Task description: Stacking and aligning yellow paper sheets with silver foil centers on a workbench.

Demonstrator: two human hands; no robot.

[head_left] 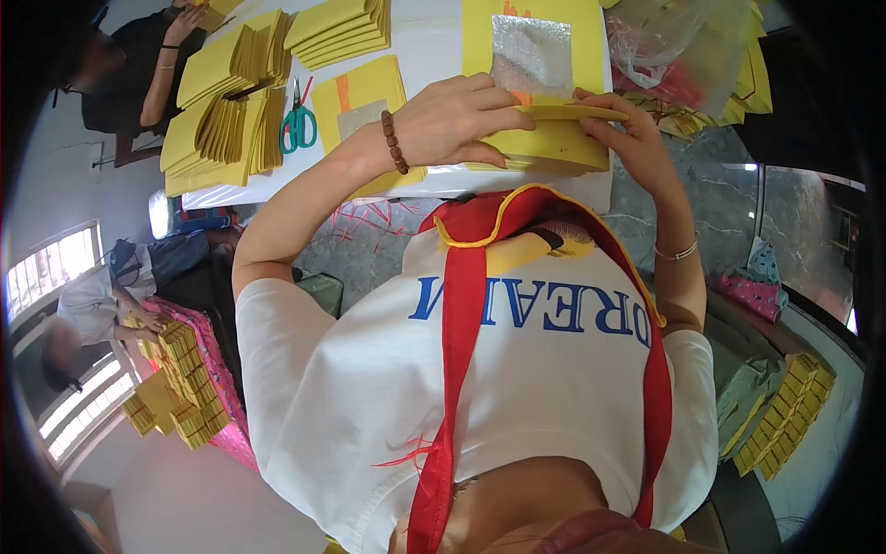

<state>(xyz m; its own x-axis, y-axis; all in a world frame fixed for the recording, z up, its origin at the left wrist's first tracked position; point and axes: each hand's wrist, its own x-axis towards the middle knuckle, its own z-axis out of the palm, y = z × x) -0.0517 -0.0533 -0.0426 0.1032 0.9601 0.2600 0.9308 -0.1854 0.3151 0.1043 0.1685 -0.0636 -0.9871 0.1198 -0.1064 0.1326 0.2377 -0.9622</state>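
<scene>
At the table's near edge I fold over the near part of a large yellow paper sheet (475, 37), which has a silvery foil square (533, 55) on its face. My left hand (457, 120), a brown bead bracelet at its wrist, is closed on the left part of the folded edge, thumb below and fingers above. My right hand (637, 134) pinches the right end of the same fold. Beneath the fold lies a stack of yellow paper (554, 148). Left of my left hand is another yellow sheet (380, 81) with an orange mark and a foil patch.
Teal-handled scissors (297, 127) lie beside piles of folded yellow paper (217, 129). Another folded pile (340, 35) is farther back. Clear plastic bags (664, 42) sit at the right. One person's arm (161, 83) is at far left; another person handles yellow bundles (189, 365).
</scene>
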